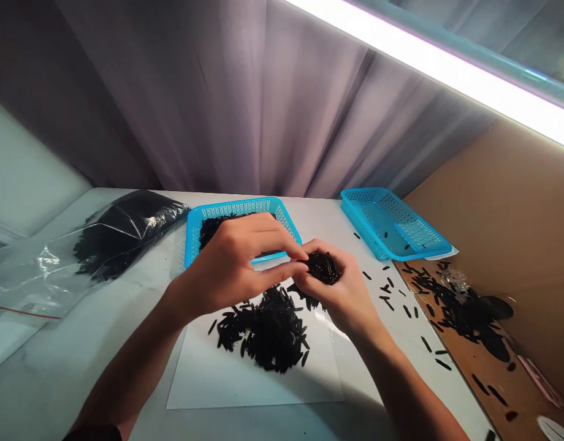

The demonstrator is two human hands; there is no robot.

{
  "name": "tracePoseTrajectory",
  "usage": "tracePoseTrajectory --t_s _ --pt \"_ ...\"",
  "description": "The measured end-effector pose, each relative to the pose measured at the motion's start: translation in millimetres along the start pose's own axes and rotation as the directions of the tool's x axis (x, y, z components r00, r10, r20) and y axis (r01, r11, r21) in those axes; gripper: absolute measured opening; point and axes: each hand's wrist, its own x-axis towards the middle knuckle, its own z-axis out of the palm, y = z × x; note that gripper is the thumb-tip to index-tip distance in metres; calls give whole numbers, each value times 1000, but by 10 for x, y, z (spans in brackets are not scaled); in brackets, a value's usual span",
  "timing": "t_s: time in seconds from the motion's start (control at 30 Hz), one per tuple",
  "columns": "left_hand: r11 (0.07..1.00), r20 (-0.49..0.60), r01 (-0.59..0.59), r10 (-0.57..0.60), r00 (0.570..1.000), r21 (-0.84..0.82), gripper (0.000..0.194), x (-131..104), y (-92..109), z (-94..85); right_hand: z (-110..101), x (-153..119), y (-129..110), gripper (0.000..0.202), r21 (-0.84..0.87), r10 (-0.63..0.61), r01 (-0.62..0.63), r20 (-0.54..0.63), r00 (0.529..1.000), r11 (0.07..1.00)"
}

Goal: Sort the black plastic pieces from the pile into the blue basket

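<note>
My right hand point(344, 288) is wrapped around a bundle of short black strips point(325, 267), whose ends face up and are roughly lined up. My left hand point(236, 263) reaches across to it, thumb and forefinger closed in a pinch at the bundle's left edge; what is between the fingertips is too small to make out. Below both hands, a loose pile of the same black strips point(275, 334) lies on a white sheet point(208, 386). Behind my left hand stands a blue plastic basket point(289, 228) holding more black strips, partly hidden by the hand.
A second blue basket point(378, 251) with a few strips stands at the back right. Loose strips scatter beside it, and a heap of black pieces point(475, 318) lies on the brown board point(447, 361). A clear bag of black material point(121, 233) lies at left. A bright tube lamp point(438, 67) hangs overhead.
</note>
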Motion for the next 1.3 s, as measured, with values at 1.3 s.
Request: tracePoseTrajectory --t_s 1.3 --pt "990 -102 -143 144 984 9 6 29 -113 -73 -114 -137 -181 9 -32 -92 89 -119 989 996"
